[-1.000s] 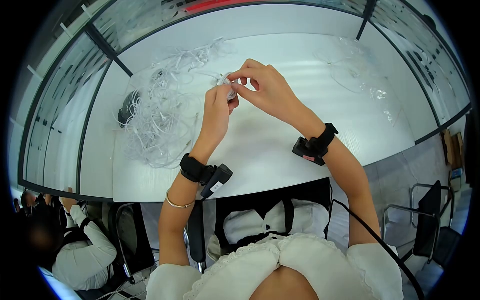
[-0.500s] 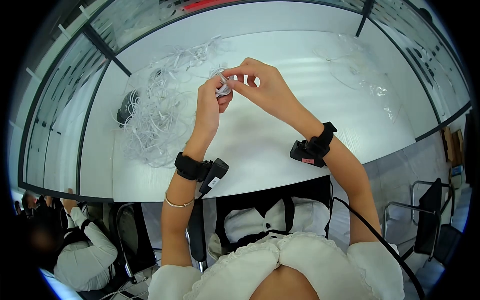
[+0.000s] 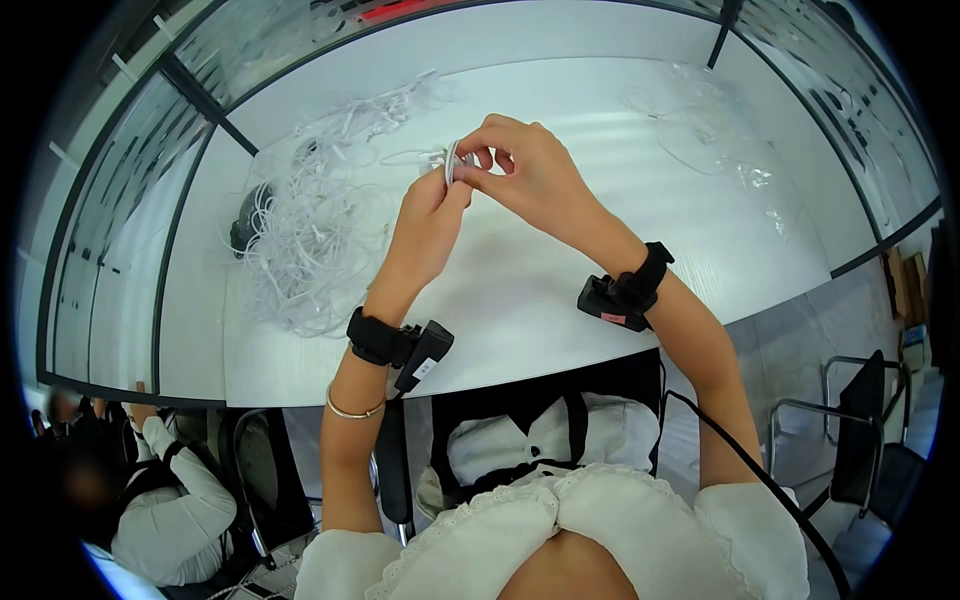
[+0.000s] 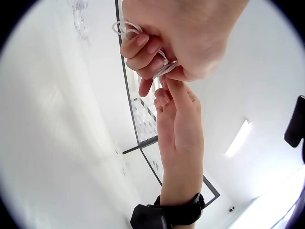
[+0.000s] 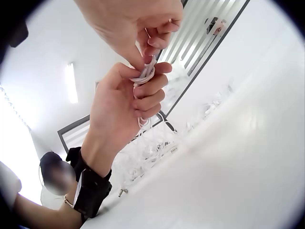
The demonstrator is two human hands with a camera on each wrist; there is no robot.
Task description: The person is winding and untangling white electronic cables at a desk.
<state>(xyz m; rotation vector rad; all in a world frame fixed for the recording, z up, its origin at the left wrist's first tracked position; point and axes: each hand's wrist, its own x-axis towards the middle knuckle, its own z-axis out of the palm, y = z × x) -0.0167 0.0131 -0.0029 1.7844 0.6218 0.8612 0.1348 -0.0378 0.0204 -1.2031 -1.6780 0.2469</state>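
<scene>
Above the white table (image 3: 560, 270), both hands meet at a small coil of white cable (image 3: 451, 165). My left hand (image 3: 428, 222) grips the coil, its fingers curled round the strands in the left wrist view. A loop of the cable (image 4: 125, 27) sticks out past those fingers. With thumb and fingertips, my right hand (image 3: 540, 172) pinches the wound cable at the coil's near side. In the right wrist view, the coil (image 5: 144, 75) lies across the left hand's fingers, and a few loops hang below them.
A large tangle of white cables (image 3: 310, 240) covers the table's left side, with a dark round object (image 3: 245, 222) beside it. Clear plastic bags (image 3: 700, 110) lie at the back right. Low partitions (image 3: 480, 40) border the table. Another person (image 3: 175, 500) sits at lower left.
The left hand dipped slightly left, then turned so its back faces up. The coil now shows more edge-on, with a cable loop extending left. The right hand stays at the coil.
</scene>
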